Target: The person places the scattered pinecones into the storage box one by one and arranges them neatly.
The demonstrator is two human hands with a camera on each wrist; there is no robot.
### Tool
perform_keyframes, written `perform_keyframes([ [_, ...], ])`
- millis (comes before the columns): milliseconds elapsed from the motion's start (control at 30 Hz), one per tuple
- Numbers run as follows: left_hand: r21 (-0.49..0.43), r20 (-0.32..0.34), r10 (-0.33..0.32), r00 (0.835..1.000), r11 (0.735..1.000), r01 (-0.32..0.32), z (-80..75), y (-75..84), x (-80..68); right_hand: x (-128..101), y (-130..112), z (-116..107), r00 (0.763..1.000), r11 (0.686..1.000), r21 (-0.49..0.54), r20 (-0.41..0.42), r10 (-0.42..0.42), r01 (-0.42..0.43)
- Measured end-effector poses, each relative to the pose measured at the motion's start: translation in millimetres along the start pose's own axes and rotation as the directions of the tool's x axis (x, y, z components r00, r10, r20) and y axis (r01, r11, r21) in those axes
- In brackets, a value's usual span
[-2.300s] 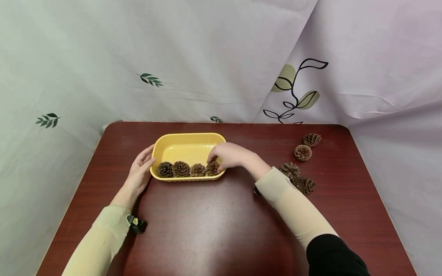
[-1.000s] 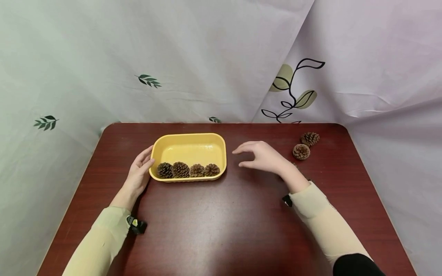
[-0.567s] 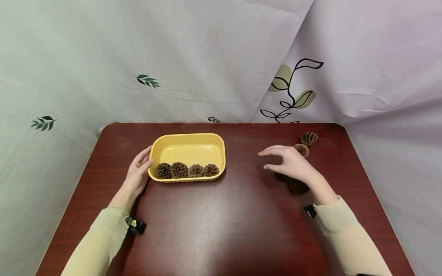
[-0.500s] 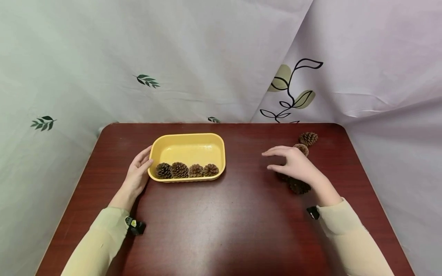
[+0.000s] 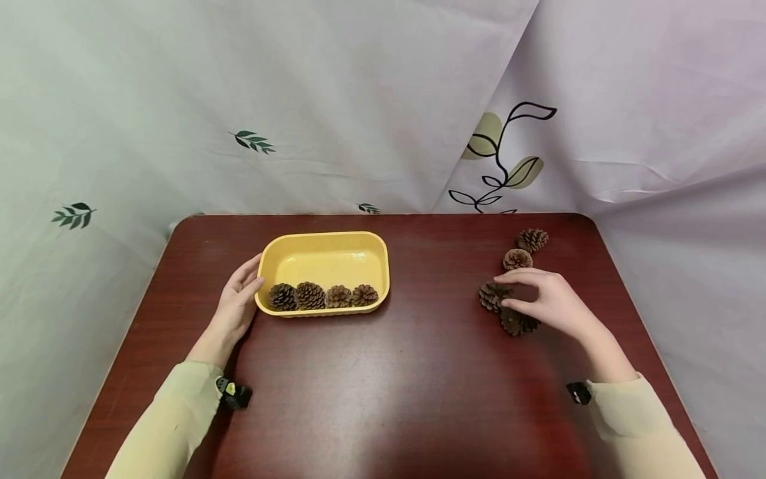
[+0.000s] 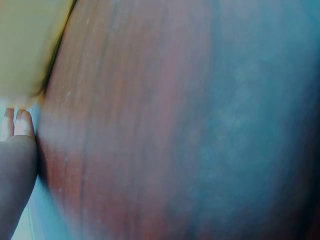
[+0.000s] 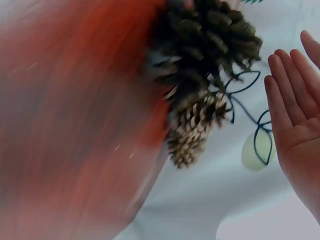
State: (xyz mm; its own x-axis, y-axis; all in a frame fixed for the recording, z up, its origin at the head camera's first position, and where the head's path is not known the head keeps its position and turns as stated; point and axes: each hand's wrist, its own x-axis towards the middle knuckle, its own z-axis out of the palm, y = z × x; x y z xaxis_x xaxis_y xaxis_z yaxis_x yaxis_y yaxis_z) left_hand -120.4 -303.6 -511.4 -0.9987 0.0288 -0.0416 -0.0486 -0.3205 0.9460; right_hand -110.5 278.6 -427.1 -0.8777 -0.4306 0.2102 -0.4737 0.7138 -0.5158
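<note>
A yellow tray (image 5: 326, 236) stands at the left of the table in the head view. My left hand (image 5: 235, 303) rests against its left end, the thumb at the rim and the fingers spread along the outer wall. Several brown pine cones, among them one large cone (image 5: 310, 296), sit in a row along the tray's near side. My right hand (image 5: 553, 303) is over the right side with thumb and fingers apart, holding nothing. Its fingertips overlap two cones: the upper cone (image 5: 492, 297) and the lower cone (image 5: 517, 322). In the right wrist view its fingers are straight beside the cones.
Behind the right hand lie a round-faced cone (image 5: 517, 259) and another cone (image 5: 532, 239), close together. The dark red wooden table (image 5: 383, 386) has rounded far corners. A pale curtain (image 5: 335, 100) with leaf prints hangs behind it.
My right hand has let go of the cone at the tray's right end, left the tray and moved right to the loose cones. My left hand has stayed at the tray.
</note>
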Motion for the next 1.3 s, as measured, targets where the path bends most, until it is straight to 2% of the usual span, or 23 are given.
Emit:
perform_keyframes([
  [333, -0.01, 0.003, -0.001, 1.0, 1.0, 0.001, -0.1, 0.3, -0.1, -35, 17, -9, 0.997, 0.997, 0.017, -0.039, 0.073, -0.072],
  [600, -0.02, 0.006, -0.003, 1.0, 1.0, 0.003, -1.0, -0.6, 0.3, -57, 31, -9, 0.988, 0.988, 0.024, -0.021, 0.153, -0.152],
  [833, -0.013, 0.009, -0.004, 1.0, 1.0, 0.004, -1.5, -0.6, 1.2, -66, 39, -5, 0.979, 0.979, 0.014, 0.017, 0.204, -0.204],
  [1033, -0.013, 0.007, -0.004, 1.0, 1.0, 0.004, -1.1, 0.0, 1.3, -67, 44, -2, 0.976, 0.975, 0.023, 0.009, 0.219, -0.219],
  [1167, -0.016, 0.006, -0.001, 1.0, 1.0, 0.001, -0.7, 0.2, 0.6, -68, 48, 0, 0.97, 0.968, 0.071, 0.033, 0.24, -0.242],
  [1300, -0.022, 0.005, 0.003, 1.0, 1.0, -0.003, -0.2, 0.3, 0.1, -69, 51, 1, 0.956, 0.944, 0.16, 0.1, 0.274, -0.287],
])
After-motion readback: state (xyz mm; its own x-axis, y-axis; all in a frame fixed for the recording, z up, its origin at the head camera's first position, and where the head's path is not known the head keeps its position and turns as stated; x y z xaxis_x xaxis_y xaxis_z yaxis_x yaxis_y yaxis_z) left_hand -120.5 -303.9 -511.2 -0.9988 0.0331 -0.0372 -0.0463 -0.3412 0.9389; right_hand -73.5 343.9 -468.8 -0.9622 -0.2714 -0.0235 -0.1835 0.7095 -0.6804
